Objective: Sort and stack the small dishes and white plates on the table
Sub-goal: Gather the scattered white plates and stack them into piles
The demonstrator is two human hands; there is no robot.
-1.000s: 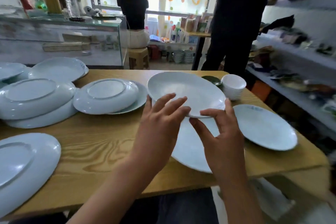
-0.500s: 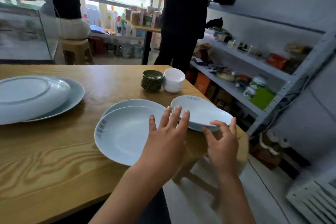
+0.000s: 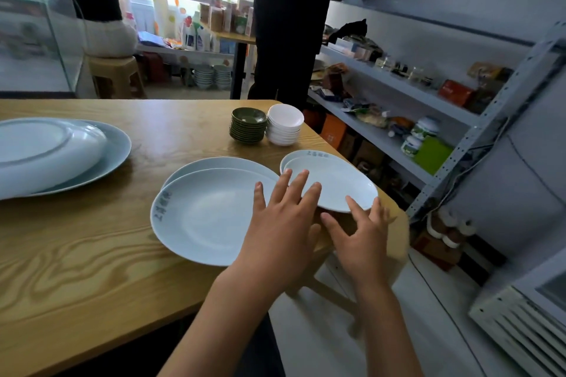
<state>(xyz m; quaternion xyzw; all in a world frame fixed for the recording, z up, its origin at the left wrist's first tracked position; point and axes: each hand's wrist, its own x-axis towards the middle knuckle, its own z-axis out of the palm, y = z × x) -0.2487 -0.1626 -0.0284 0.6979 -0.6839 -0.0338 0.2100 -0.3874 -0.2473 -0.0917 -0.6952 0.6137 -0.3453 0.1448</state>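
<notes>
Now, the small plate (image 3: 332, 185): sits on another of its kind at the table's (image 3: 76, 254) right corner, about three o'clock from the big plate pair (image 3: 208, 214).
Handling: glazed ware, stiff, slick and breakable I'd judge; light enough alone, best taken by opposite rims.
Left hand (image 3: 281, 223): fingers (image 3: 301, 182) straight and spread, tips resting on the small plate's near-left rim, gripping nothing.
Right hand (image 3: 358, 242): fingers (image 3: 352, 203) splayed, tips touching the near rim at the plate's six o'clock; no grip closed round it.
Small dishes: a dark green stack (image 3: 248, 125) and a white stack (image 3: 284, 125) side by side at twelve o'clock.
Far left: an upturned plate (image 3: 46, 153) on a wider one, at nine o'clock.
Risk: this pile lies near the table edge.
</notes>
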